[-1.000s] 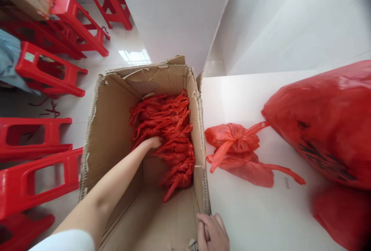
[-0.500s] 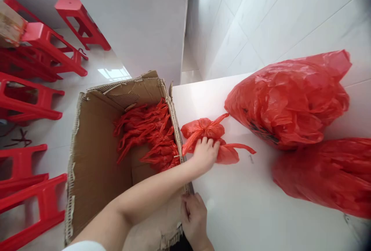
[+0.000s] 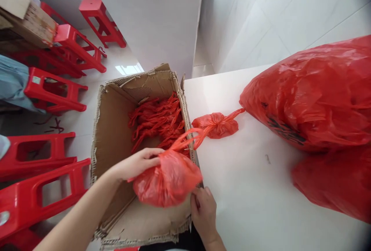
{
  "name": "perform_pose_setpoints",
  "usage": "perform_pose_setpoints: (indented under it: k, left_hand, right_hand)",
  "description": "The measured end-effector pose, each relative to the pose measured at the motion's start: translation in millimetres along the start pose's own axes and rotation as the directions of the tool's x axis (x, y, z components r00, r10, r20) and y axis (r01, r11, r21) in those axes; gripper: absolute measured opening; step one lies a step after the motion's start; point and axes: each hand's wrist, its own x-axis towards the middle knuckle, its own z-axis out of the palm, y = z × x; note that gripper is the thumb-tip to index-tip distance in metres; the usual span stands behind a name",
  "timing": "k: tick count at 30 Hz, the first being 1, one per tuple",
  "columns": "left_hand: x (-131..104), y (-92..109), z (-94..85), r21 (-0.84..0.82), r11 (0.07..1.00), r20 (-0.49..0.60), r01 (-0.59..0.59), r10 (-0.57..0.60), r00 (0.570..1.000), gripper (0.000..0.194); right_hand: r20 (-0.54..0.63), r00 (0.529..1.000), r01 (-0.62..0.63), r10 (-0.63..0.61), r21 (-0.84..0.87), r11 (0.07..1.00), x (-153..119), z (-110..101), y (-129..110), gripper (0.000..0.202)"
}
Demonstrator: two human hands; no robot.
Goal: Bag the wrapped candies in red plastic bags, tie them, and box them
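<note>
Over the open cardboard box (image 3: 113,135), my left hand (image 3: 145,163) grips a tied red plastic bag (image 3: 171,179) with a rounded bottom. Inside the box, several knotted red bags (image 3: 158,117) are bunched toward the back and right. My right hand (image 3: 204,206) is closed at the box's right edge, pinching the cardboard rim. Another small tied red bag (image 3: 216,125) lies on the white table (image 3: 240,200), just right of the box, its twisted handle reaching toward a large bag.
Two large stuffed red bags, one at the back right (image 3: 315,92) and one lower (image 3: 336,181), rest on the table. Several red stools (image 3: 58,90) stand on the floor at left, with a cardboard carton (image 3: 37,23) behind. A grey panel (image 3: 150,19) rises behind the box.
My left hand has lifted one small red bag off the table and carried it left over the box. My right hand stays at the rim. The view has shifted slightly.
</note>
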Motion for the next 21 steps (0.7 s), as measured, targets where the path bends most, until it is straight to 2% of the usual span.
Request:
perform_pose_setpoints:
  k: [2,3,4,7,10,14,18,21]
  left_hand:
    - [7,-40,-35.5,0.174,0.973,-0.146,0.152,-0.127,0.981,0.036]
    - [16,-61,-50.9,0.314,0.916,-0.238,0.252,-0.181,0.954,0.033]
    - [26,-82,-63.8,0.447,0.810,-0.361,0.380,-0.225,0.905,0.028]
    - [65,-137,-86.9,0.495,0.687,-0.512,0.532,-0.264,0.818,0.020]
    - [99,-174,-94.2,0.483,0.632,-0.605,0.606,-0.259,0.753,0.028]
    - [123,-194,-104.1,0.476,0.599,-0.702,0.644,-0.183,0.689,0.033]
    - [129,-194,-113.4,0.483,0.615,-0.758,0.623,-0.062,0.649,0.037]
    - [124,-191,-109.4,0.485,0.644,-0.778,0.591,0.008,0.629,0.034]
  right_hand:
    - [0.020,1.000,-0.006,0.005,0.016,1.000,3,-1,-1,0.018]
    - [0.024,1.000,-0.008,0.008,0.024,1.000,4,-1,-2,0.020]
    - [0.019,1.000,-0.006,0.005,0.027,1.000,4,-1,-2,0.020]
    - [0.013,1.000,-0.002,0.002,0.021,1.000,4,-1,-2,0.020]
    - [0.030,1.000,-0.010,0.010,0.008,1.000,3,-1,-2,0.019]
    - [0.035,0.999,-0.010,0.009,0.005,1.000,4,-1,-3,0.018]
    - [0.026,1.000,-0.013,0.013,0.008,1.000,5,-1,-4,0.018]
    - [0.026,0.999,-0.023,0.023,0.002,1.000,4,0,-3,0.018]
